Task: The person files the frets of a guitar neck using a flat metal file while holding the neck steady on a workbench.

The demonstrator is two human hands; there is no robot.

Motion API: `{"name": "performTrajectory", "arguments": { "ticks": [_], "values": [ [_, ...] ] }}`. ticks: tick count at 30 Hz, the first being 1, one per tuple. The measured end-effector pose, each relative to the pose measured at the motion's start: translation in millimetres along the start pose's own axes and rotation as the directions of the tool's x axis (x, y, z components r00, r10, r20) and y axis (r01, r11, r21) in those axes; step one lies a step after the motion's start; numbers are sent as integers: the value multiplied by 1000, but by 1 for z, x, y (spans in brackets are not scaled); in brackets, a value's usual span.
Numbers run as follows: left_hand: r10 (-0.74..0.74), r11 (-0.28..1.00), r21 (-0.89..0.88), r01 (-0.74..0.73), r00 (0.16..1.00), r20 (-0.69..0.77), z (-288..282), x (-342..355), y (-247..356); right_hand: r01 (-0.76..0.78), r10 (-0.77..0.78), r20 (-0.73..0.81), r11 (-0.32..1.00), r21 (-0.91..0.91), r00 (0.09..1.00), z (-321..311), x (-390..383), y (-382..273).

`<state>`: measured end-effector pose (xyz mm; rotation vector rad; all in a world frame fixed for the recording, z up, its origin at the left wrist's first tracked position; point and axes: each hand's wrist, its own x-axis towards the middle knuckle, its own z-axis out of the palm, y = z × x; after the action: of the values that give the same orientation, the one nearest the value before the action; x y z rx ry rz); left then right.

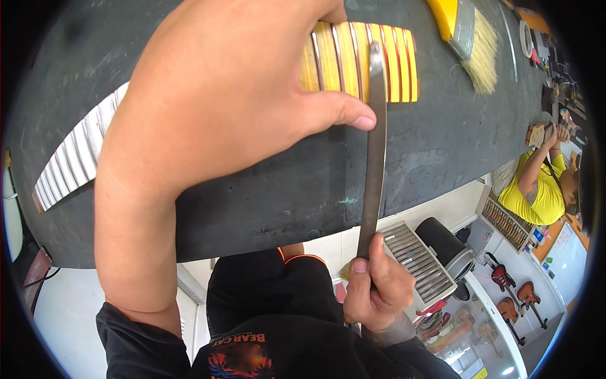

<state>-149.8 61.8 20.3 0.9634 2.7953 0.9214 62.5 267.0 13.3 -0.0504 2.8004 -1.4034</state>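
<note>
File (376,151) — tip fwd; fretboard (344,58) — L-R

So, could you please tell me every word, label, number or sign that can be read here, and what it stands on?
Black shirt: orange lettering beside a printed picture; I'm leaving its wording uncopied.
Whiteboard, far right: reddish marks, too small to read.
Flat metal tool and yellow-striped strip: no lettering visible.

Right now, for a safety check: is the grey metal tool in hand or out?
In: the right hand is closed around the grey tool at its lower end.
</note>
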Motion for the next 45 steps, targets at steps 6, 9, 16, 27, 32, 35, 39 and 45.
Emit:
{"name": "performTrajectory", "arguments": {
  "ticks": [6, 9, 16, 27, 32, 35, 39, 45],
  "values": [
    [33, 999, -10, -33, 997, -66, 5, -1, -5, -25, 24, -29, 998, -51, 999, 6, 72, -13],
    [39, 999, -15, -41, 996, -85, 5, 0, -5, -79, 79, -31, 997, -21, 996, 10, 109, -13],
    [49, 998, -23, -52, 992, -114, 8, 5, -4, -115, 115, -14, 992, -46, 993, 0, 73, -5],
    [34, 999, -30, -38, 994, -108, 7, 0, -2, -5, 6, 19, 999, -42, 1000, -8, 20, -6],
    [29, 999, -35, -32, 995, -98, 6, -2, -2, -9, 8, -34, 1000, -28, 999, 10, 115, -6],
    [26, 998, -46, -31, 995, -93, 5, -2, -3, -108, 118, -75, 986, 127, 990, 14, 129, -8],
    [22, 998, -56, -27, 996, -82, 4, -3, -3, -126, 123, -98, 992, -28, 988, -6, 85, -10],
    [15, 999, 51, -9, 993, -114, 9, 0, 6, 19, -18, 8, 975, -221, 1000, -34, 8, -2]
  ]
}}
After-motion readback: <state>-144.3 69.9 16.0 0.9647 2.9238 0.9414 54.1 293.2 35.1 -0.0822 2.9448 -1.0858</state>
